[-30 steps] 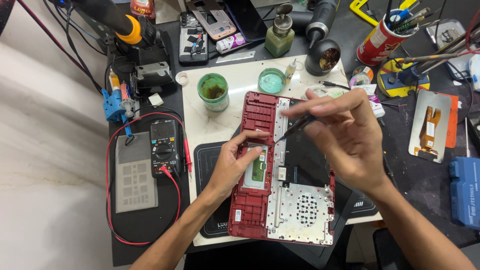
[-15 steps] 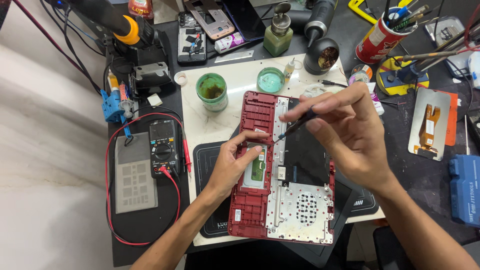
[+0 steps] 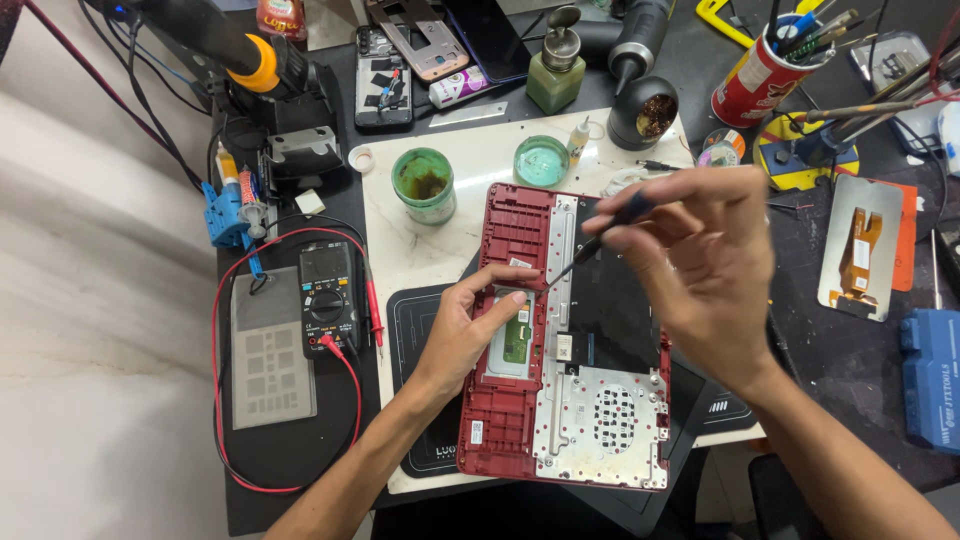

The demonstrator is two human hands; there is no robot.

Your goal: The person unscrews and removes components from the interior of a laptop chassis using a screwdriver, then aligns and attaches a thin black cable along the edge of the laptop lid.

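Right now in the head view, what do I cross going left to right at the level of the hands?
Grey stencil plate → black multimeter with red leads → left hand → red laptop palmrest shell → right hand holding a black screwdriver → flat phone screen with orange flex cable → blue tool case.

Your laptop shell point(image 3: 565, 400) lies on the mat point(image 3: 425, 390) at the table's point(image 3: 300, 460) near edge; the multimeter point(image 3: 328, 298) sits left of it, two jars point(image 3: 423, 183) behind it, the tool cup point(image 3: 757, 78) toward the far right corner
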